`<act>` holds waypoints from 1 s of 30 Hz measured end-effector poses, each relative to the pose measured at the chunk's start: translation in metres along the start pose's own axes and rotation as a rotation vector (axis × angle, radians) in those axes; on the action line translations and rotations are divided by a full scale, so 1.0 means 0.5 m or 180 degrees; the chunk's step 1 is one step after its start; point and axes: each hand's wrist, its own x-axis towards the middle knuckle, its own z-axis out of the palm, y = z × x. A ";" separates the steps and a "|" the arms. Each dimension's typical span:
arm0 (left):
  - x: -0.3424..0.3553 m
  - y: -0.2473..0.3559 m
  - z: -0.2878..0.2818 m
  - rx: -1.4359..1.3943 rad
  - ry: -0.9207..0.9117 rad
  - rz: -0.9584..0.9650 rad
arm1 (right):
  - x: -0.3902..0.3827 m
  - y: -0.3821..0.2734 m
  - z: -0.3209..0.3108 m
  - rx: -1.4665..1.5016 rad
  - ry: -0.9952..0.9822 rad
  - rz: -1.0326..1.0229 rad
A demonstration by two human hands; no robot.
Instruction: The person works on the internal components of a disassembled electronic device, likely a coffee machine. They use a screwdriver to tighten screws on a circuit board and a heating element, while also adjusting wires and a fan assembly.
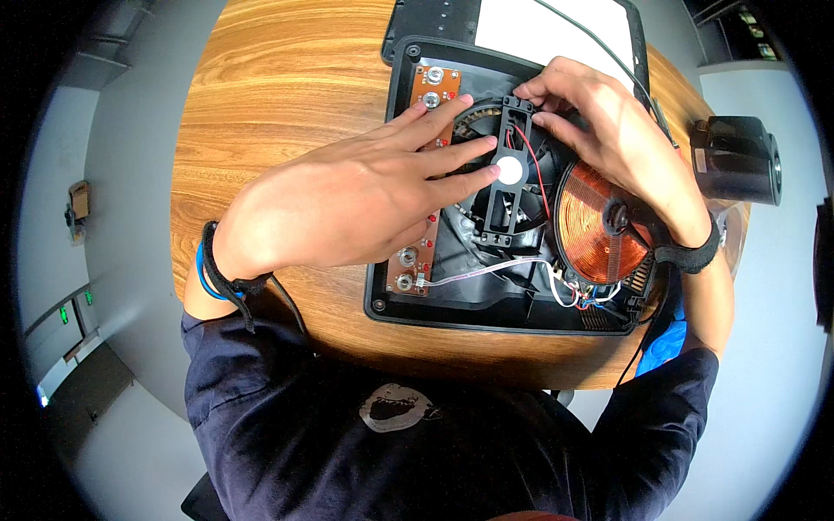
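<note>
Head view: fan bracket (510,169) runs near-to-far, angled right.

Count is one left hand (339,195), one right hand (608,117), two black wristbands (695,257). Hardware is one open black housing (478,318), one fan (512,171), one copper coil (584,221), one brown circuit board (420,267).

Looks steeply down from a head mount, as the left one of two side-by-side fisheye cameras. Faces the table (261,130), upright and unmirrored, from close range, near enough to fit left hand (347,193) and right hand (612,122) whole above the middle. Takes in shirt (469,438) along the bottom. Spreads wide to grey room surfaces (148,191) at both sides, bending straight edges toward the rim.
</note>
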 end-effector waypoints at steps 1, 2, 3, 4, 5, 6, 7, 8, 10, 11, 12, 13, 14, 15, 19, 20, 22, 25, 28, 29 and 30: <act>-0.001 0.001 0.001 0.0002 0.0001 -0.0019 | -0.001 0.005 0.004 -0.0052 0.0036 -0.0081; -0.001 0.001 0.002 0.0003 0.0003 -0.0039 | -0.002 0.009 0.006 -0.0105 0.0072 -0.0162; -0.001 0.002 0.003 0.0021 0.0010 -0.0047 | -0.001 0.009 0.007 -0.0094 0.0087 -0.0175; 0.000 0.003 0.003 0.0038 0.0019 -0.0051 | -0.001 0.009 0.007 -0.0087 0.0099 -0.0185; 0.000 0.003 0.004 0.0054 0.0028 -0.0056 | -0.001 0.009 0.008 -0.0079 0.0112 -0.0195; 0.000 0.005 0.003 0.0060 0.0027 -0.0068 | 0.000 0.008 0.008 -0.0079 0.0102 -0.0199; 0.001 0.008 0.000 0.0069 0.0025 -0.0079 | 0.000 0.007 0.006 -0.0081 0.0093 -0.0203; 0.001 0.010 -0.002 0.0078 0.0023 -0.0090 | 0.001 0.007 0.006 -0.0082 0.0085 -0.0207; 0.000 0.012 0.000 0.0130 0.0019 -0.0102 | -0.002 0.006 0.010 -0.0101 0.0146 -0.0222; 0.001 0.012 -0.001 0.0157 0.0015 -0.0103 | -0.004 0.006 0.011 -0.0113 0.0179 -0.0224; 0.001 0.011 -0.002 0.0201 0.0024 -0.0095 | -0.004 0.008 0.009 -0.0209 0.0153 -0.0245; 0.001 0.010 -0.003 0.0237 0.0020 -0.0091 | -0.005 0.012 0.010 -0.0289 0.0126 -0.0263; 0.000 0.010 -0.003 0.0273 0.0017 -0.0085 | -0.007 0.011 0.010 -0.0370 0.0100 -0.0279; -0.001 0.012 -0.003 0.0276 0.0007 -0.0086 | -0.013 0.004 0.007 -0.0447 0.0043 -0.0237; -0.001 0.010 -0.002 0.0254 -0.0016 -0.0133 | -0.039 -0.019 -0.002 -0.0618 0.0039 -0.0186; 0.000 0.009 -0.002 0.0231 -0.0026 -0.0150 | -0.050 -0.022 -0.003 -0.0619 0.0093 -0.0193; 0.001 0.012 -0.007 0.0175 -0.0003 -0.0146 | -0.069 -0.051 -0.035 -0.0608 -0.0064 0.0072; 0.000 0.016 -0.010 0.0124 0.0051 -0.0145 | -0.096 -0.080 -0.059 -0.0412 -0.0310 0.0206; 0.011 0.024 -0.017 0.0170 0.0106 -0.0108 | -0.121 -0.102 -0.060 -0.0446 -0.0484 0.0115; 0.014 0.030 -0.019 0.0201 0.0116 -0.0109 | -0.124 -0.108 -0.057 -0.0432 -0.0554 0.0003; 0.013 0.035 -0.023 0.0246 0.0084 -0.0084 | -0.125 -0.113 -0.057 -0.0418 -0.0625 -0.0111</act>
